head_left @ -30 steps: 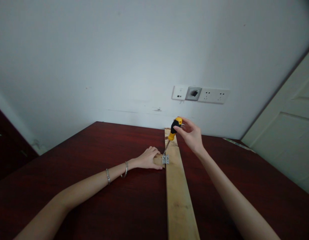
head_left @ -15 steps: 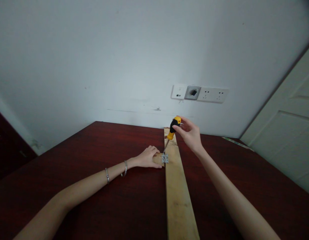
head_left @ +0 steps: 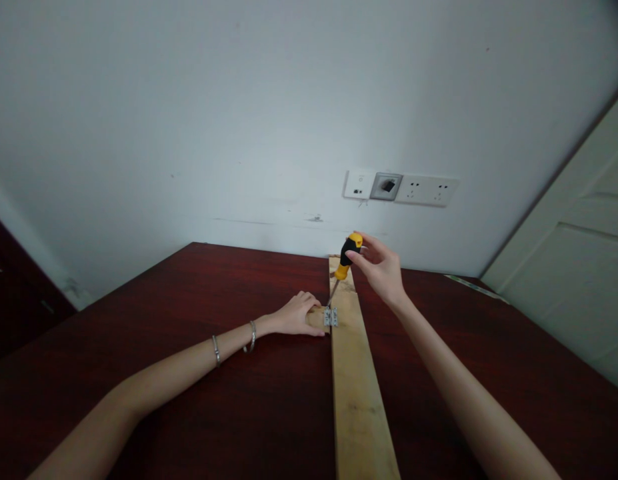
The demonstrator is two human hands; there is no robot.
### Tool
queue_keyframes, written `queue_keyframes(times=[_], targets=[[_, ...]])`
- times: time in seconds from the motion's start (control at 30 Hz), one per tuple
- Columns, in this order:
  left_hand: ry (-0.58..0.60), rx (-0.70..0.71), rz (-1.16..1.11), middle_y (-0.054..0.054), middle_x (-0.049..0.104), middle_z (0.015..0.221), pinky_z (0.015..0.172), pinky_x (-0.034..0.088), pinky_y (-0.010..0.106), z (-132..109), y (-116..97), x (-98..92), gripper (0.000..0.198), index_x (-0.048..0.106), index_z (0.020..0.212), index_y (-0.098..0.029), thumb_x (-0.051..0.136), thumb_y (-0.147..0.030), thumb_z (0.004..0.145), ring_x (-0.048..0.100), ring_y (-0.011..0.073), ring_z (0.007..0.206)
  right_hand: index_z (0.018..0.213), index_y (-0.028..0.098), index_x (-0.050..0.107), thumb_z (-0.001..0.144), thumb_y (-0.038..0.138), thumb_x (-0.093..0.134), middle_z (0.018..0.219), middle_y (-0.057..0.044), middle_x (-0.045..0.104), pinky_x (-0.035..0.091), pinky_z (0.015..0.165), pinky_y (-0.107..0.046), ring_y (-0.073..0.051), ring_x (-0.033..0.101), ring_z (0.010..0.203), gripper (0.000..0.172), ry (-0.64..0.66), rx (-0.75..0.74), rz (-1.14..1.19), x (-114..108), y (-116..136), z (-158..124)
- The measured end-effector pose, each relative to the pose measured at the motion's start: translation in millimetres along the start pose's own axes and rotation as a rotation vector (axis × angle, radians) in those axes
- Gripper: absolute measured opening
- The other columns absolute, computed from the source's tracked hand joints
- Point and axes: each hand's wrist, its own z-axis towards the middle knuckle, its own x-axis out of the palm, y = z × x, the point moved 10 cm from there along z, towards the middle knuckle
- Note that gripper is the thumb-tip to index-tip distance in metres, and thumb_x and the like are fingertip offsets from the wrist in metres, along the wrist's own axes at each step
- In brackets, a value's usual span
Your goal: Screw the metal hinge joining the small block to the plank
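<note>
On the dark red wooden table (head_left: 189, 373), a long pale wooden plank (head_left: 359, 400) lies with a small wooden block (head_left: 316, 319) against its left edge and a small silver metal hinge (head_left: 331, 317) bridging the two. The person's left hand (head_left: 293, 315) is clamped over the block. The right hand (head_left: 381, 267) pinches the handle of a yellow-and-black screwdriver (head_left: 347, 255), its tip down at the hinge. With so light a fingertip hold and a tilted shaft, the tip might skid towards the left fingers.

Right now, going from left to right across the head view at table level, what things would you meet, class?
Bracelets → left hand on the wood block → hinge → right hand gripping the screwdriver → door.
</note>
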Motion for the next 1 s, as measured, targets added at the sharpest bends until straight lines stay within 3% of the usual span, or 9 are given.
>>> queue_keyframes(times=[0.33, 0.53, 1.0], targets=[[0.001, -0.008, 0.02, 0.01, 0.057, 0.106, 0.087, 0.042, 0.039, 1, -2, -1.1, 0.064, 0.059, 0.108, -0.016, 0.075, -0.06, 0.064, 0.051, 0.0272, 0.099, 0.12, 0.025, 0.062, 0.076, 0.042, 0.068, 0.122, -0.008, 0.064, 0.055, 0.088, -0.038, -0.022, 0.064, 0.102, 0.047, 0.011, -0.057, -0.003, 6, 11, 13], [0.004, -0.015, 0.006, 0.01, 0.058, 0.105, 0.085, 0.043, 0.037, 2, -3, -2.3, 0.064, 0.059, 0.106, -0.015, 0.076, -0.059, 0.063, 0.052, 0.0271, 0.098, 0.118, 0.025, 0.063, 0.077, 0.042, 0.068, 0.126, -0.007, 0.063, 0.05, 0.095, -0.038, -0.021, 0.062, 0.105, 0.045, 0.009, -0.088, 0.022, 18, 13, 11], [0.021, -0.034, 0.017, 0.011, 0.058, 0.106, 0.086, 0.043, 0.038, 2, -4, -2.3, 0.065, 0.059, 0.107, -0.013, 0.077, -0.057, 0.063, 0.051, 0.028, 0.1, 0.126, 0.025, 0.06, 0.078, 0.043, 0.068, 0.124, -0.008, 0.063, 0.053, 0.091, -0.038, -0.022, 0.063, 0.103, 0.052, 0.007, -0.073, 0.063, 27, -14, 3]])
